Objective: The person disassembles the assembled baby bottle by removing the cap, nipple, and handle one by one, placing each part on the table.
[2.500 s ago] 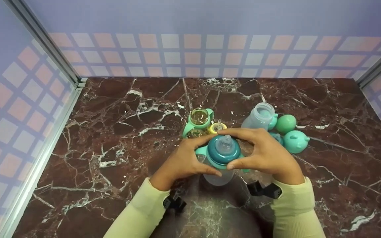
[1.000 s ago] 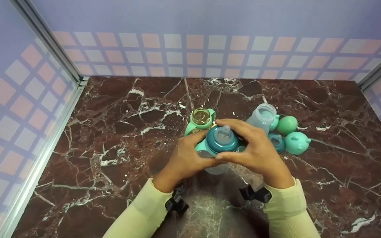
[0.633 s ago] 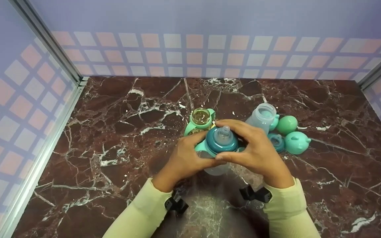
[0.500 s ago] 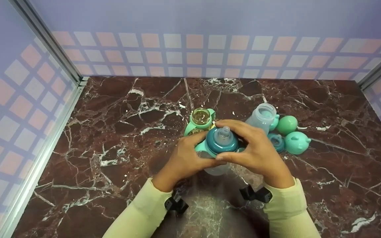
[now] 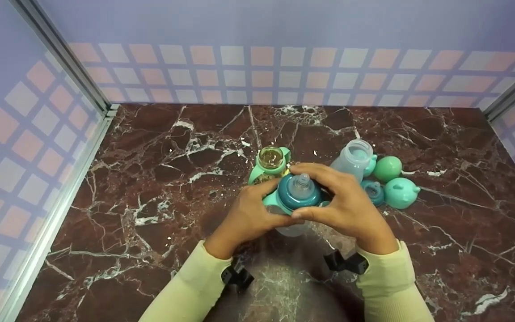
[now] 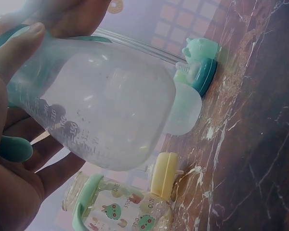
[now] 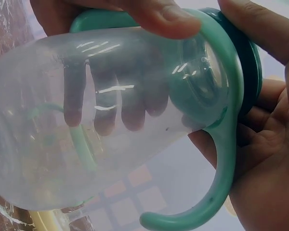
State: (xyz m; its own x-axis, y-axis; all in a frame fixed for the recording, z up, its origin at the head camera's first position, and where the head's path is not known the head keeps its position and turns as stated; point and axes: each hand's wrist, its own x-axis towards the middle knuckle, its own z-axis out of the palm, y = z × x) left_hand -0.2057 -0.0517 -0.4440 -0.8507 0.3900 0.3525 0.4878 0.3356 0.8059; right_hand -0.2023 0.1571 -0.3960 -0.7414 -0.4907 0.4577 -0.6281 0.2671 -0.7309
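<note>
A clear baby bottle (image 7: 111, 91) with a mint-green two-handled ring (image 7: 226, 130) is held between both hands in front of the body. My left hand (image 5: 249, 211) grips it round the neck, its fingers behind the clear wall in the right wrist view. My right hand (image 5: 351, 203) curls its thumb and fingers round the teal screw collar (image 5: 287, 200), from which a clear nipple (image 5: 302, 183) points up. The thumbs meet at the near side. The collar sits on the bottle's neck; how tightly is not visible. Print marks run along the bottle in the left wrist view.
Beyond the hands stands a green-handled bottle (image 5: 272, 163) without a top, a yellow nipple collar (image 6: 164, 175) beside it. To the right are an open translucent bottle (image 5: 351, 163), another teal nipple collar (image 5: 372, 192), a green dome (image 5: 388, 168) and a mint animal-shaped cap (image 5: 400, 193).
Since the earliest frame, the hands and bottle have shifted slightly away from the body, and the right hand has moved left, its thumb now meeting the left thumb. Over the last half second, little differs.
</note>
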